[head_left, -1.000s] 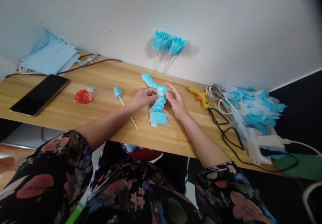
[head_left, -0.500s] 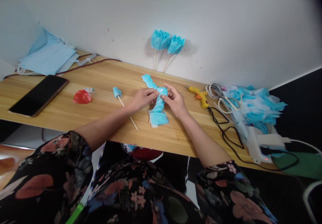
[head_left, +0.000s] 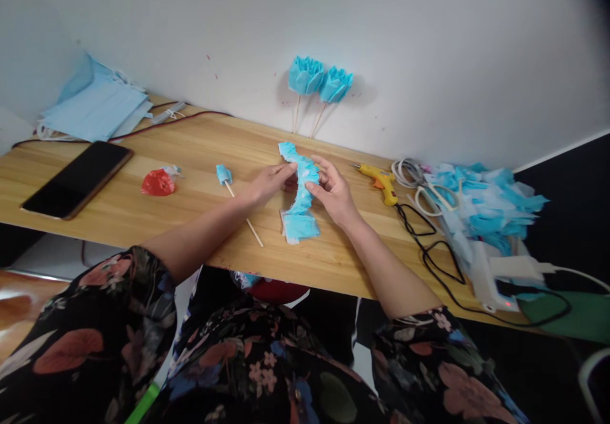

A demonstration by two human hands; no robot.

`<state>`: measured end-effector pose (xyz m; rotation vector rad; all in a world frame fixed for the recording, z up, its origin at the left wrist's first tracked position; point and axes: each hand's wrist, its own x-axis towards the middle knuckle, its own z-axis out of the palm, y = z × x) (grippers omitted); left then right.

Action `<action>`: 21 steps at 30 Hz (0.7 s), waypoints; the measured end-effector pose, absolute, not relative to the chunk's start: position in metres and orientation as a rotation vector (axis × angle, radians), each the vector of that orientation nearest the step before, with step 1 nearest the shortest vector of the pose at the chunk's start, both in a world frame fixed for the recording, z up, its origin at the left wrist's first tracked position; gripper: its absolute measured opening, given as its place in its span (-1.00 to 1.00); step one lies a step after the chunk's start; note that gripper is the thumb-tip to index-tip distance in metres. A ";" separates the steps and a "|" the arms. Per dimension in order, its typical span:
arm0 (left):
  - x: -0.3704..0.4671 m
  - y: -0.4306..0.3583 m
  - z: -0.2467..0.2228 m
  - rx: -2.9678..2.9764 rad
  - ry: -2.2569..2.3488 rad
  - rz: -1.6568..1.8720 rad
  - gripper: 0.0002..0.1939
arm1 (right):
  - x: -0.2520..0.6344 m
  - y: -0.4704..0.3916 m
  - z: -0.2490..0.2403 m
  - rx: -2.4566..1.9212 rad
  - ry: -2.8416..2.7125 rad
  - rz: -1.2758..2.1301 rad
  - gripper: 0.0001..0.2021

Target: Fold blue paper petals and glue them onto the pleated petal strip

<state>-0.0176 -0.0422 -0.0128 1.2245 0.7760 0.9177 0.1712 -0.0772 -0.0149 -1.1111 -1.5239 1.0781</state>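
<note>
A ruffled blue strip (head_left: 303, 185) runs between my hands, its top end curling up and left. My left hand (head_left: 272, 182) pinches its left edge, and my right hand (head_left: 332, 192) grips its right edge with thumb and fingers. Below the strip's lower end lies a small stack of flat blue pieces (head_left: 301, 227). To the left, a thin stick (head_left: 248, 224) with a small blue bud (head_left: 223, 174) rests on the wooden table (head_left: 200, 220). Two blue fabric flowers (head_left: 305, 75) on sticks lean against the wall.
At the left are a black phone (head_left: 76, 179), a red bundle (head_left: 159, 182) and stacked blue masks (head_left: 95, 116). On the right are a yellow glue gun (head_left: 384, 182), scissors (head_left: 436, 199), a pile of blue scraps (head_left: 495, 201), and a white power strip (head_left: 493, 281) with cables.
The strip is more spread out and its upper end has shifted right. My left hand's fingers have moved slightly up and left along its edge.
</note>
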 end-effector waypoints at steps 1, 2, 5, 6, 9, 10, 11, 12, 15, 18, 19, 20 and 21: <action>-0.017 -0.042 -0.011 1.155 0.726 0.913 -0.58 | 0.171 -0.077 -0.016 -1.107 -1.516 1.101 -0.30; -0.017 -0.042 -0.010 1.103 0.684 0.909 -0.61 | 0.171 -0.076 -0.017 -1.105 -1.509 1.124 -0.27; -0.017 -0.041 -0.008 1.039 0.632 0.928 -0.67 | 0.171 -0.076 -0.019 -1.105 -1.517 1.159 -0.18; -0.017 -0.040 -0.008 1.036 0.636 0.947 -0.69 | 0.172 -0.075 -0.019 -1.108 -1.530 1.150 -0.17; -0.017 -0.039 -0.010 1.072 0.673 1.016 -0.72 | 0.173 -0.075 -0.018 -1.125 -1.542 1.055 -0.22; -0.017 -0.039 -0.010 1.100 0.683 1.034 -0.71 | 0.174 -0.075 -0.018 -1.128 -1.534 1.024 -0.24; -0.016 -0.039 -0.011 1.133 0.691 1.046 -0.70 | 0.174 -0.074 -0.018 -1.127 -1.525 1.006 -0.26; -0.016 -0.039 -0.011 1.167 0.694 1.055 -0.69 | 0.174 -0.073 -0.018 -1.124 -1.515 0.999 -0.26; -0.013 -0.040 -0.011 1.248 0.676 1.080 -0.64 | 0.172 -0.070 -0.019 -1.114 -1.495 1.005 -0.27; -0.012 -0.042 -0.010 1.308 0.665 1.073 -0.64 | 0.171 -0.070 -0.018 -1.108 -1.486 0.982 -0.34; -0.013 -0.042 -0.010 1.314 0.674 1.057 -0.64 | 0.170 -0.071 -0.018 -1.109 -1.485 0.973 -0.36; -0.013 -0.043 -0.010 1.305 0.686 1.041 -0.63 | 0.170 -0.071 -0.017 -1.112 -1.486 0.965 -0.38; -0.014 -0.043 -0.010 1.281 0.697 1.028 -0.63 | 0.170 -0.071 -0.017 -1.116 -1.487 0.959 -0.39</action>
